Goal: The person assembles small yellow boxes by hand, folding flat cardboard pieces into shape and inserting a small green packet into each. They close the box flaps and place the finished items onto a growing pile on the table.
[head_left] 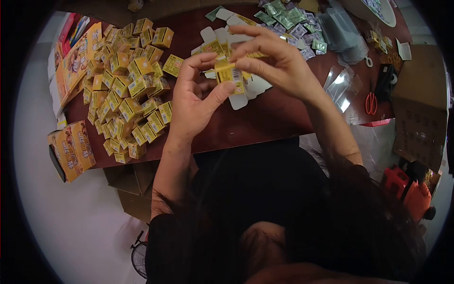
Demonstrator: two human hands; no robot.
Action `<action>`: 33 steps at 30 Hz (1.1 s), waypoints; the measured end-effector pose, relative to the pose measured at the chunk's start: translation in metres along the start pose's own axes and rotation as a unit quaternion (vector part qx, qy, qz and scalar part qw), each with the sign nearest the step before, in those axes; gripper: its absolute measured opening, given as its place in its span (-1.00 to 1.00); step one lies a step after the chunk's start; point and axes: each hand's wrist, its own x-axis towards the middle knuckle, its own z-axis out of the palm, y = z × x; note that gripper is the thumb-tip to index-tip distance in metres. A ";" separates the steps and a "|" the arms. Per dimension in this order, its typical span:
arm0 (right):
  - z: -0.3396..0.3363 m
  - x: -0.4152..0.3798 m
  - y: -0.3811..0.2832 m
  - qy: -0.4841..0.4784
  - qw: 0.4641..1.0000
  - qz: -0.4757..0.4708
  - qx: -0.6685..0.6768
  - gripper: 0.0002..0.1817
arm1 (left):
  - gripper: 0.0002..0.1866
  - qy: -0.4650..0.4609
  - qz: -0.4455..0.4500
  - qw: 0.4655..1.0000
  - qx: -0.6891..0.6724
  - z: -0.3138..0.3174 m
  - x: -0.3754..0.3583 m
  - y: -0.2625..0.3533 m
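Note:
A small yellow box (226,75) with a barcode on its side is held up over the dark red table (265,120). My left hand (196,97) grips it, with the thumb on its lower front and the fingers curled behind. At the box's upper edge is my right hand (274,61), its thumb and fingers bent and spread around the top; whether its fingertips hold a flap is hard to make out. Flat, unfolded yellow and white cartons (257,84) lie beneath and behind the hands. One more yellow box (172,65) sits just left of my left hand.
Many yellow boxes (127,109) are heaped at the left, beside orange printed cartons (80,64). Green and purple sachets (288,19) lie at the back, near clear plastic sheets (343,35). Red-handled scissors (371,103), a white bowl (385,14) and a cardboard box (418,104) are at the right.

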 end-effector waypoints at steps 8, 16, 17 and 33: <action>-0.046 0.033 0.117 -0.027 0.809 0.105 -0.577 -0.45 | -0.38 -0.013 -0.047 0.999 -0.014 -0.025 0.001 -0.017; -0.056 0.049 0.094 -0.064 0.809 -0.049 -0.582 -0.55 | -0.40 0.045 0.014 0.998 0.038 -0.012 0.008 -0.032; -0.052 0.051 0.089 -0.059 0.815 -0.060 -0.573 -0.56 | -0.40 0.043 0.014 0.998 0.037 -0.012 0.007 -0.033; -0.009 0.033 -0.011 -0.008 0.893 -0.262 -0.365 -0.73 | -0.39 0.119 0.054 0.977 0.170 -0.013 -0.003 -0.039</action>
